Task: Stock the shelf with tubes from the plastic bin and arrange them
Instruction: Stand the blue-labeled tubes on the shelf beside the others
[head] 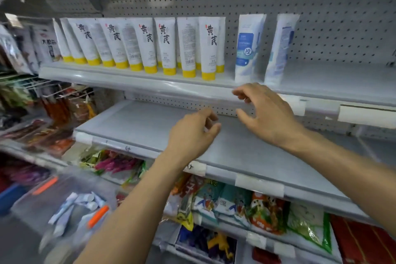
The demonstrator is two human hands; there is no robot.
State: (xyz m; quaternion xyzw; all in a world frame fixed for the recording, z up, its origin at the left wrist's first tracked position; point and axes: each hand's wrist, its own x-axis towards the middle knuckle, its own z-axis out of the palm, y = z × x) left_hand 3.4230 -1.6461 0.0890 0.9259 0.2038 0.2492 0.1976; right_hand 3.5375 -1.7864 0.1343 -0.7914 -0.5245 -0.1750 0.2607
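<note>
Both hands empty, fingers loosely curled: left hand (pixel 192 133) and right hand (pixel 263 111) held before the grey metal upper shelf (pixel 332 79). Two upright white-and-blue tubes (pixel 248 49) are stood just above. Pale tubes (pixel 81 201) are left in the clear plastic bin (pixel 42 206), lower left. Step judged between placements; a reach down to the bin is called for.

2 blue-white tubes (pixel 248 49) upright on top shelf (pixel 342 80) beside yellow-capped row (pixel 147 45); loose tubes (pixel 64 213) lying in plastic bin (pixel 32 203).
</note>
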